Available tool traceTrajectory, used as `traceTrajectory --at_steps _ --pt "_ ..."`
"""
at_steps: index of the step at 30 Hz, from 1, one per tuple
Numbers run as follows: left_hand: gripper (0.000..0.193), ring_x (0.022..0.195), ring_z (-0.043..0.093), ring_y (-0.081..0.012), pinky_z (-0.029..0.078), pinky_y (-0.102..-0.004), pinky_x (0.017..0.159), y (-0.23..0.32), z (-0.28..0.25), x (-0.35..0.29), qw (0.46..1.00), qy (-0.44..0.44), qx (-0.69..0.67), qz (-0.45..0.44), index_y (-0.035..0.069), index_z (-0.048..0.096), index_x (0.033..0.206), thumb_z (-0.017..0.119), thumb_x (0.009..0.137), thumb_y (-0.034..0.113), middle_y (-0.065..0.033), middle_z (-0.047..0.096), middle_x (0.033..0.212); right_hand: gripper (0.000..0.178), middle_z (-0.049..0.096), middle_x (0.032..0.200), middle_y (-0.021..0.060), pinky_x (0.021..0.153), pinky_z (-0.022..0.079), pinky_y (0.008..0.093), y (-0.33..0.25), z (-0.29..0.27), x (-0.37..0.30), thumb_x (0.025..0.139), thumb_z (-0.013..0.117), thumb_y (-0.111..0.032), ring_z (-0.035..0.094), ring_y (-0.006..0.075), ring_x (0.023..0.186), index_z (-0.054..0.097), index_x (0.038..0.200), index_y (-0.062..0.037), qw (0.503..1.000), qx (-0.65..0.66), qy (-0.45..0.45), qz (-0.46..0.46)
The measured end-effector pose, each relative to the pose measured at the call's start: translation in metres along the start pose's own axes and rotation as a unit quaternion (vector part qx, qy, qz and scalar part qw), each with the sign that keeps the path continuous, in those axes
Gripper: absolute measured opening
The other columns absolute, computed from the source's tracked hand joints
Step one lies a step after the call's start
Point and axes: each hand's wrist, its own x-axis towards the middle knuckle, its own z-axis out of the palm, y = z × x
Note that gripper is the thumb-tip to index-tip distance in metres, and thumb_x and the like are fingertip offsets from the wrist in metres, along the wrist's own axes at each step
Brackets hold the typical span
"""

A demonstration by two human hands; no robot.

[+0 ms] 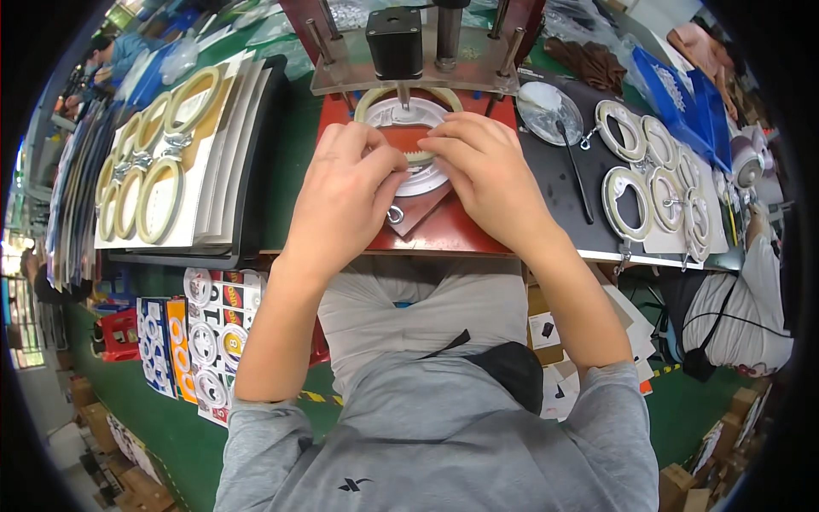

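White plastic ring (424,175) lies on the red plate (444,229) under the small press (415,51). Both hands curl narrow over it: the left hand (345,192) pinches its near edge, the right hand (488,175) presses fingertips on its toothed rim.

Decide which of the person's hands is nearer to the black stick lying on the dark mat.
Right. The right hand lies just left of the black stick, over the white ring; the left hand sits farther left, beyond it.
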Motion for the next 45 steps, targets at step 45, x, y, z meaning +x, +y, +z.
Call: traceTrajectory --at_steps 45 --pt "0.024 0.104 0.069 -0.0290 0.056 -0.0371 0.089 -0.028 -0.009 -0.039 0.999 0.030 -0.021 0.027 0.004 0.075 0.108 0.076 0.084 0.005 -0.0107 0.071 0.113 0.019 0.069 0.096 0.0078 0.083 0.053 0.0392 -0.003 0.002 0.018 0.081 0.076 -0.004 0.065 0.0291 0.097 0.076 0.100 -0.0051 0.999 0.012 -0.033 -0.035"
